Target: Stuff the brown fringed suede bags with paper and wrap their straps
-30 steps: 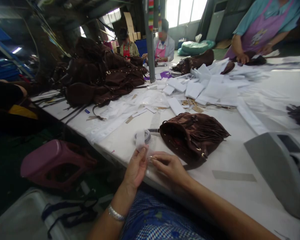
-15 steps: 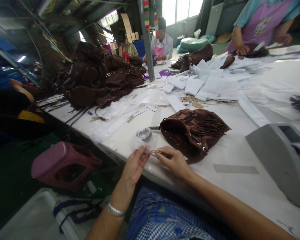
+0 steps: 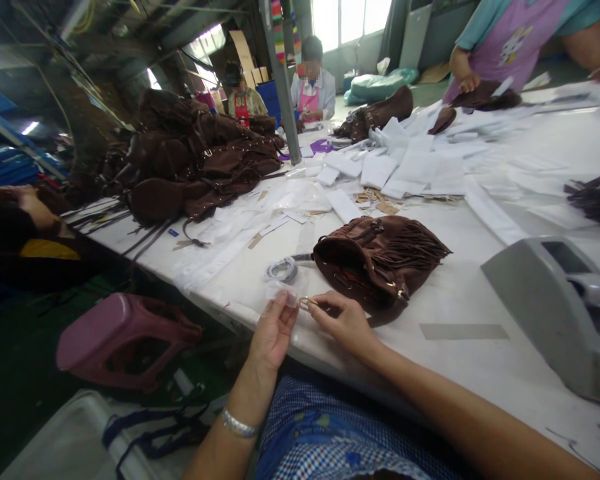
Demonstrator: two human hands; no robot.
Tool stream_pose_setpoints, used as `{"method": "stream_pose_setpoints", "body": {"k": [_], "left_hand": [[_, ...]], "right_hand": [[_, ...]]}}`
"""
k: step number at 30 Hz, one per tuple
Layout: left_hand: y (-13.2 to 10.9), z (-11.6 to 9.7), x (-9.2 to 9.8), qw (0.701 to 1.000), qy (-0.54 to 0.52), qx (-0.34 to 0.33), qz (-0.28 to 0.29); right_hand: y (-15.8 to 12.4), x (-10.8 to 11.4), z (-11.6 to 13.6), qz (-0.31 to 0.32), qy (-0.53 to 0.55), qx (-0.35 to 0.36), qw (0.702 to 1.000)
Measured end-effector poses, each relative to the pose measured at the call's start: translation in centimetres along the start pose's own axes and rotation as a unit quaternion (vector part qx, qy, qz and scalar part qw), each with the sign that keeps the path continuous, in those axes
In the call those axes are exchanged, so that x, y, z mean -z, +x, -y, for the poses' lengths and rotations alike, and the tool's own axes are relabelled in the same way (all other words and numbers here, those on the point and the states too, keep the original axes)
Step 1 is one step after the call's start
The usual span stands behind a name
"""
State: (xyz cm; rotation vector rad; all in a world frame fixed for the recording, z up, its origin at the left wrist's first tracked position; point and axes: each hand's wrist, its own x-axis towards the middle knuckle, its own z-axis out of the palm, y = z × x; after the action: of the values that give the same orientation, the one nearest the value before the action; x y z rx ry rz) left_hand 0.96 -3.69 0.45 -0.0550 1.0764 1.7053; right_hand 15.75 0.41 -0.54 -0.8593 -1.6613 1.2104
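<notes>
My left hand (image 3: 275, 330) pinches a small clear plastic piece (image 3: 289, 295) at the table's near edge. Close to its right, my right hand (image 3: 343, 320) grips a small gold-coloured metal ring (image 3: 306, 302) between thumb and fingers. Just beyond my hands lies a dark brown fringed bag (image 3: 375, 263) on its side, its mouth facing left. A grey coiled strap (image 3: 281, 269) rests on the table left of the bag's mouth.
A grey tape dispenser (image 3: 560, 313) stands at the right. White sheets (image 3: 410, 160) are heaped beyond the bag, brown bags (image 3: 195, 153) at the back left, beside a metal post (image 3: 285, 87). A pink stool (image 3: 125, 340) is at the lower left. Several people are around the table.
The view has shifted slightly. The metal ring now shows a little apart from my left fingers. At the far right, a person's hand has moved outward from a dark piece.
</notes>
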Motion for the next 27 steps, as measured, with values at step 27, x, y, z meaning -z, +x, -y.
{"method": "stream_pose_setpoints", "body": {"k": [27], "left_hand": [[-0.9,2.0,-0.8,0.992,0.08,-0.075,0.065]], "right_hand": [[-0.2,0.0,0.1,-0.052,-0.051,0.054,0.996]]}}
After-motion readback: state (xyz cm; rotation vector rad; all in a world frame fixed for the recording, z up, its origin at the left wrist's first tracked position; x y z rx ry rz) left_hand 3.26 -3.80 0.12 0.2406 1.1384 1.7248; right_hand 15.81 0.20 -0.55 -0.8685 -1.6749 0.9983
